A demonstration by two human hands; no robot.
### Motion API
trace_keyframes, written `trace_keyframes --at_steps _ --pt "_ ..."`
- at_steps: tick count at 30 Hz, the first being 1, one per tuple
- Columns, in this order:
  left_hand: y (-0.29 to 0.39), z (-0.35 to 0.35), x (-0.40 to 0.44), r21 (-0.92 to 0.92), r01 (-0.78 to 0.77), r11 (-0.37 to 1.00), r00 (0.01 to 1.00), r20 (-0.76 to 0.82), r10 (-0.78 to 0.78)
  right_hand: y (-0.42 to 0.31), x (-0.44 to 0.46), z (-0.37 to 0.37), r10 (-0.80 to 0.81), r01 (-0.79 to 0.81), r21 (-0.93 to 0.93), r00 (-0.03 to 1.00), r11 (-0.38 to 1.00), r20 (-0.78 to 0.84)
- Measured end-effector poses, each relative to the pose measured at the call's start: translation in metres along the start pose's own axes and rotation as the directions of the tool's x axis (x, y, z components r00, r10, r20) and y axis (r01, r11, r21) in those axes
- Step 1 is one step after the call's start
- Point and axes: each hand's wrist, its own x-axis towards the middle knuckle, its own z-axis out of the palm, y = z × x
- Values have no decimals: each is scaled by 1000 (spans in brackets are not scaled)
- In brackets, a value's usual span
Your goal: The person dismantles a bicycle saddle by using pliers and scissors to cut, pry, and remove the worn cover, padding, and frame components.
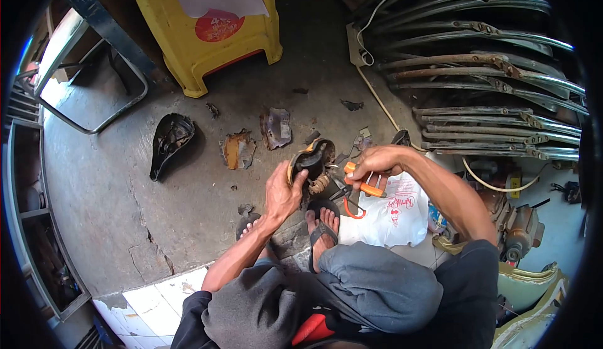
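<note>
My left hand (284,192) is wrapped round the edge of a worn, dark saddle-shaped part (308,163), tilted above my feet. A rusty coil spring (318,184) shows at its lower side. Close to the part's right side, my right hand (375,165) is closed on an orange-handled tool (350,168); its working end is too small to make out. Just below that hand are pliers (341,193) with orange grips, and I cannot tell whether the fingers also hold them. A black saddle-shaped shell (173,141) lies apart on the floor to the left.
Torn scraps (239,149) and a greyish piece (275,128) lie on the concrete floor (113,192). A yellow stool (182,54) stands ahead. Stacked metal frames (477,66) fill the right side, beside a cable (380,101). A white plastic bag (399,214) lies by my right knee.
</note>
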Motion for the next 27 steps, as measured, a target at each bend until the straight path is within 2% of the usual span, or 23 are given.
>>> trace_keyframes --at_steps 2,3,5,8,9,10,13,15,16,17,18,20,21,22,24,25,26,27 --pt "10 0 -4 128 -105 986 994 41 100 0 2 -7 19 -22 67 999 998 44" --pt "16 1 -7 132 -170 977 985 45 166 2 7 -9 81 -92 83 989 992 123" --pt "19 6 -16 140 -183 973 979 119 167 7 10 -15 157 -196 115 945 974 285" --pt "22 12 -23 135 -208 969 959 221 175 19 12 -4 211 -276 156 916 948 340" --pt "18 14 -24 105 -258 961 944 240 227 25 17 2 206 -261 122 917 958 342" --pt "16 14 -25 76 -302 950 928 253 275 34 23 8 203 -237 88 935 968 291" --pt "19 16 -12 125 -255 959 958 171 232 34 -1 35 38 -40 69 999 997 27" --pt "15 14 8 133 -169 977 984 88 158 38 9 41 -98 75 -164 986 984 -136" --pt "8 8 18 41 -51 998 998 47 49 40 13 47 -203 144 -262 955 954 -217" --pt "2 3 25 -72 20 997 1000 7 -20 35 16 50 -280 146 -477 934 866 -223" --pt "-3 -3 34 -184 84 979 996 -27 -90 40 30 59 -432 260 -473 849 842 -304" --pt "-15 -21 43 -168 220 961 973 -32 -229 39 42 77 -462 355 -314 788 881 -407" --pt "-35 -23 49 -197 192 961 975 -73 -210 40 57 86 -511 377 -355 729 855 -455" --pt "-55 -26 53 -257 232 938 962 -83 -261 42 73 95 -552 395 -392 669 831 -498" --pt "-54 -40 55 -511 391 765 894 13 -448 31 92 110 -560 384 -417 666 824 -493" --pt "-93 -41 63 -413 312 855 925 -75 -374 28 106 119 -622 454 -425 560 783 -547" --pt "-102 -44 66 -410 305 859 926 -83 -368 22 122 124 -674 516 -448 436 730 -596" --pt "-106 -46 68 -161 333 929 892 -265 -365 15 137 128 -648 503 -429 430 750 -629"
